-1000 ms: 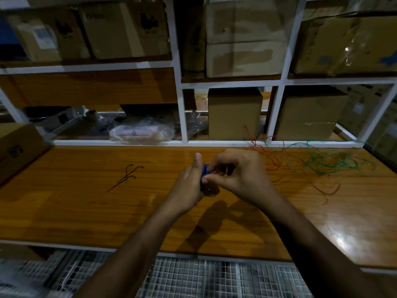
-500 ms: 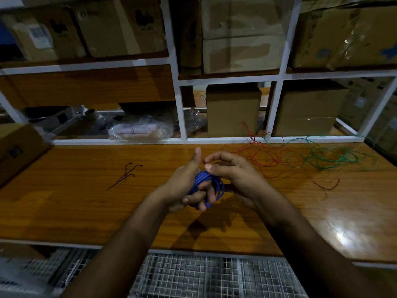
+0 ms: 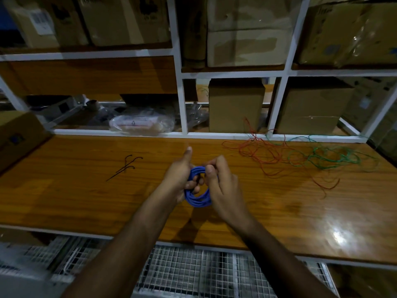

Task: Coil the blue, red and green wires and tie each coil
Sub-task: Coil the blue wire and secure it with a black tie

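A coil of blue wire (image 3: pixel 198 200) hangs above the middle of the wooden table (image 3: pixel 86 190). My left hand (image 3: pixel 180 175) grips its left side, thumb pointing up. My right hand (image 3: pixel 223 186) pinches the coil's top right with closed fingers. Loose red wire (image 3: pixel 264 155) lies tangled at the back right of the table. Loose green wire (image 3: pixel 330 157) sprawls beside it, further right, partly overlapping the red. Several thin dark ties (image 3: pixel 126 166) lie on the table to the left of my hands.
White-framed shelves (image 3: pixel 181 104) with cardboard boxes (image 3: pixel 236 104) rise behind the table. A clear plastic bag (image 3: pixel 141 123) sits on the low shelf. A brown box (image 3: pixel 15 136) stands at the table's left end. Wire mesh (image 3: pixel 182 272) lies below the front edge.
The blue coil has come into open view between my hands and dropped lower. My right hand moved from covering it to pinching its top right.
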A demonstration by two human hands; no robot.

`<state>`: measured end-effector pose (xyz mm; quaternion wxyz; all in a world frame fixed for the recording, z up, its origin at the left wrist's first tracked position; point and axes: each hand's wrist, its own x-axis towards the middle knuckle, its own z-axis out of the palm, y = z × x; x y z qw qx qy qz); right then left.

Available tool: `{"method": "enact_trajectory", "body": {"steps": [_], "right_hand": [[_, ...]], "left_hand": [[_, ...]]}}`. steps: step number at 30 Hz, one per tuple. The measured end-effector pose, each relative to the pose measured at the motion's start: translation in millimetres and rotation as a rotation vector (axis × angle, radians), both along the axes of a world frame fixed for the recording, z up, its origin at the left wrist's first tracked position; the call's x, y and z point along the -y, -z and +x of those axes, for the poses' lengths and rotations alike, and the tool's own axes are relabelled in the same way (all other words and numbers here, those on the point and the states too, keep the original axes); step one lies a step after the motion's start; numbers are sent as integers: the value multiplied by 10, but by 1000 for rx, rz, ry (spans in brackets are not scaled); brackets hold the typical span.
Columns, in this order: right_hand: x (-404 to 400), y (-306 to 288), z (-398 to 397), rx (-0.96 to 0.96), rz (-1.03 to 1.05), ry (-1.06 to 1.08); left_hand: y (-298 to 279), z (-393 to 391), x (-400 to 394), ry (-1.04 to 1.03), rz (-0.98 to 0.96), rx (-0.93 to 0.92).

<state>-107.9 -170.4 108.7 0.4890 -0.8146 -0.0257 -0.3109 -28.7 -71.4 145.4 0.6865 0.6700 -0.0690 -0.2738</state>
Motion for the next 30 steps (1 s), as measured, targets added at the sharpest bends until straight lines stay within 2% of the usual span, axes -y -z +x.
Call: {"method": "enact_trajectory", "body": {"steps": [3, 6, 12, 15, 20, 30], "right_hand": [[20, 117, 57, 28, 19, 73], [96, 207, 102, 7, 67, 123], [116, 249, 58, 23, 167, 212], [65, 343, 15, 43, 200, 245], [152, 446, -100, -45, 189, 185], [104, 629, 21, -30, 204, 149]], "left_hand": [[82, -71, 67, -97, 51, 53], [142, -190, 99, -106, 48, 52], [382, -469, 235, -342, -14, 400], [521, -531, 281, -475, -38, 476], [630, -580, 349, -565, -105, 362], [733, -645, 335, -729, -210, 290]]}}
